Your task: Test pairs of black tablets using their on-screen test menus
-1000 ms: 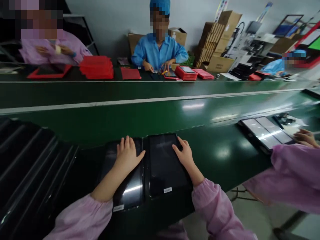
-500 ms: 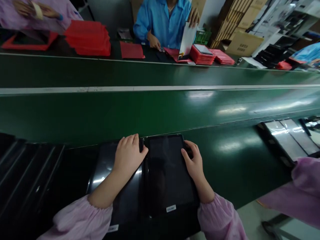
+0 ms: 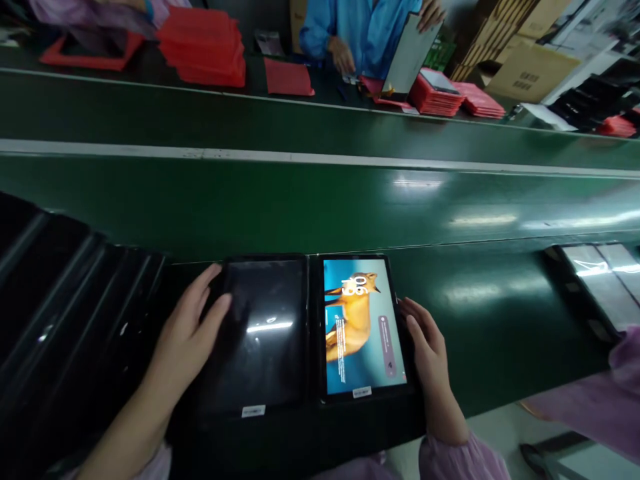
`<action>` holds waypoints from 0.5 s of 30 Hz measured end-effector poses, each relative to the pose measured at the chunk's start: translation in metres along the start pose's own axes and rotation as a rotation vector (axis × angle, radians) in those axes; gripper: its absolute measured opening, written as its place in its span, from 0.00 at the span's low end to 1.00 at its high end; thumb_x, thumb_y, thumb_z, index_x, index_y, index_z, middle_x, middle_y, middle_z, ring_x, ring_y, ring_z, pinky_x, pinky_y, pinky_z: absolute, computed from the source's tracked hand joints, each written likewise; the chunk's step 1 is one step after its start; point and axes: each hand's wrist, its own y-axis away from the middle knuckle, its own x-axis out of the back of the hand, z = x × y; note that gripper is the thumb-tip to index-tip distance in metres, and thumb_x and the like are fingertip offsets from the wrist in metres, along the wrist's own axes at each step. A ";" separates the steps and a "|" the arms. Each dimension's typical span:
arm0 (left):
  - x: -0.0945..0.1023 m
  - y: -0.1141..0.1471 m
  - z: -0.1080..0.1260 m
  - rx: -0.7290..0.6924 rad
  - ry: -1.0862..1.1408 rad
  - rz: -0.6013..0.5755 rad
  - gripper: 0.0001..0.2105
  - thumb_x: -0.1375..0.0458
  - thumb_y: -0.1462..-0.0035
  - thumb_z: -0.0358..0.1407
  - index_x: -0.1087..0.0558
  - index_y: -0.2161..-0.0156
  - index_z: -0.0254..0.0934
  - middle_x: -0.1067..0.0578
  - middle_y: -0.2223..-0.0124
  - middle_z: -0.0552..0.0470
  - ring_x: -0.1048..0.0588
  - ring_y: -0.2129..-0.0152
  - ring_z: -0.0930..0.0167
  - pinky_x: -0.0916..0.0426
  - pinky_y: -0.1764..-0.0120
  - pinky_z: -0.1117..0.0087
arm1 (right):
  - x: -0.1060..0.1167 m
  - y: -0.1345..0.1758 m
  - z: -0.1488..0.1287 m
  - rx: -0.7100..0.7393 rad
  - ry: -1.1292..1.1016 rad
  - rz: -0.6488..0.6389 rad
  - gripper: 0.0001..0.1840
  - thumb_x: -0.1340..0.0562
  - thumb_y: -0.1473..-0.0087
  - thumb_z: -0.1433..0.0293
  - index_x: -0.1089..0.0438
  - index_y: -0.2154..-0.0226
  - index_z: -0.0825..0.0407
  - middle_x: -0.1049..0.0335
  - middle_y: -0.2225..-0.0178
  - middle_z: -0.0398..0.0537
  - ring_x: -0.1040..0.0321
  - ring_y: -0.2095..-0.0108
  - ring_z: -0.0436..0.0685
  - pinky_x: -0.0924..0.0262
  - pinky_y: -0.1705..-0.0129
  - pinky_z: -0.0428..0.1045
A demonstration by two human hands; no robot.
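Glossy dark-green desk (image 3: 480, 347) stretches across the view, streaked with reflected light. Nearest, the left hand (image 3: 187, 327) lies at the outer edge of a black, rectangular, glass-faced tablet (image 3: 265, 367) with a dark screen; its fingers are loosely spread and released, the thumb apart. Half a second ago, this hand covered that tablet's upper inner corner. Just beside it lies a second black-framed rectangular tablet (image 3: 365, 327), now lit with an orange fox on blue; its screen was dark earlier. At its right edge, the right hand (image 3: 430, 353) has its fingers bent close against the side, as before; whether they grasp it, I cannot tell. Black, glossy, ridged slabs (image 3: 60, 300) stand at the left. Farther off, beyond a narrow white strip (image 3: 280, 157), sit a bright red stack of flat pieces (image 3: 200, 50) and a blue-sleeved co-worker (image 3: 317, 30) holding a pale rectangular panel (image 3: 410, 57) tilted upright.
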 end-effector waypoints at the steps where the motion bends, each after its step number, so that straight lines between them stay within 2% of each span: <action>1: 0.014 0.011 -0.015 0.121 0.104 0.024 0.30 0.34 0.43 0.56 0.24 0.37 0.52 0.26 0.31 0.51 0.37 0.27 0.47 0.46 0.25 0.40 | 0.001 0.006 0.000 -0.040 -0.028 -0.003 0.24 0.30 0.39 0.48 0.20 0.46 0.42 0.18 0.43 0.54 0.22 0.42 0.69 0.26 0.39 0.64; 3: 0.033 0.032 -0.043 0.305 0.311 0.046 0.26 0.31 0.47 0.56 0.21 0.43 0.55 0.21 0.36 0.55 0.37 0.27 0.48 0.42 0.26 0.42 | 0.000 0.014 0.001 -0.105 -0.086 -0.003 0.26 0.28 0.41 0.48 0.20 0.45 0.41 0.21 0.40 0.52 0.25 0.37 0.70 0.29 0.35 0.64; 6: 0.039 0.054 -0.066 0.400 0.435 0.060 0.24 0.30 0.43 0.51 0.21 0.42 0.54 0.23 0.33 0.56 0.38 0.26 0.53 0.42 0.25 0.48 | -0.012 0.016 -0.001 -0.145 -0.154 0.012 0.27 0.26 0.44 0.49 0.19 0.46 0.40 0.21 0.39 0.51 0.28 0.35 0.71 0.33 0.32 0.66; 11: 0.022 0.051 -0.058 0.355 0.485 0.100 0.24 0.29 0.42 0.46 0.22 0.40 0.50 0.27 0.29 0.55 0.40 0.25 0.56 0.49 0.24 0.53 | -0.039 0.012 -0.010 -0.182 -0.230 0.030 0.28 0.26 0.48 0.47 0.20 0.49 0.41 0.20 0.40 0.50 0.29 0.34 0.71 0.36 0.31 0.66; 15: 0.020 0.037 -0.049 0.283 0.506 0.102 0.23 0.30 0.43 0.42 0.21 0.42 0.48 0.25 0.31 0.52 0.40 0.25 0.56 0.48 0.24 0.55 | -0.053 0.006 -0.012 -0.137 -0.216 -0.018 0.28 0.30 0.44 0.46 0.22 0.48 0.43 0.20 0.40 0.53 0.26 0.37 0.70 0.30 0.36 0.65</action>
